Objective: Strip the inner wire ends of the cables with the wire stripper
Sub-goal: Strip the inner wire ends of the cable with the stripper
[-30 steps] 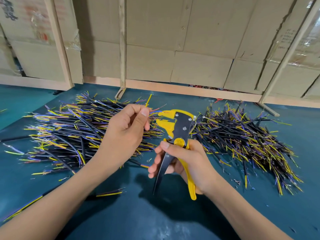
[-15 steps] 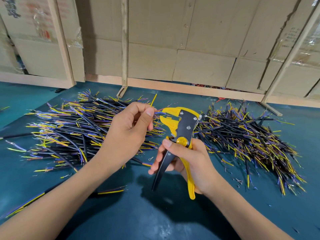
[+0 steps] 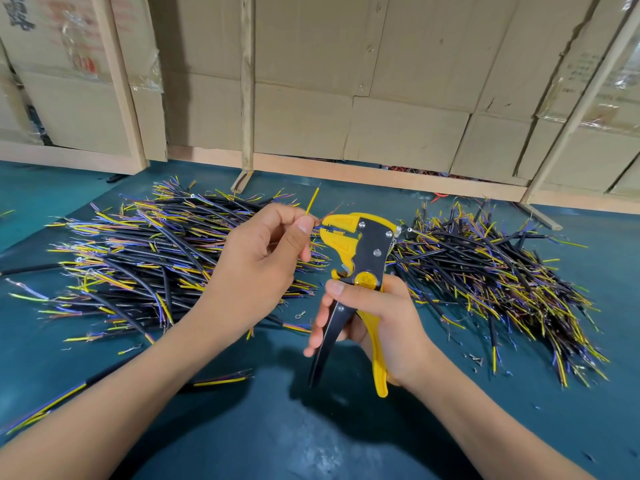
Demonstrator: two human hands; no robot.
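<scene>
Your left forearm comes in from the lower left, bare, and rises toward the middle of the view. Your left hand [image 3: 256, 268] is turned with its back toward you, fingers curled in, the thumb and forefinger pinched together at the tips on thin wire ends [image 3: 313, 211]. Your right forearm comes in from the lower right, also bare, angled up to meet it. Your right hand [image 3: 384, 323] sits lower and just to the right of the left, wrapped round the handles of the wire stripper [image 3: 360, 258], thumb laid across the top near the pivot, fingertips showing on the far side of the dark handle.
</scene>
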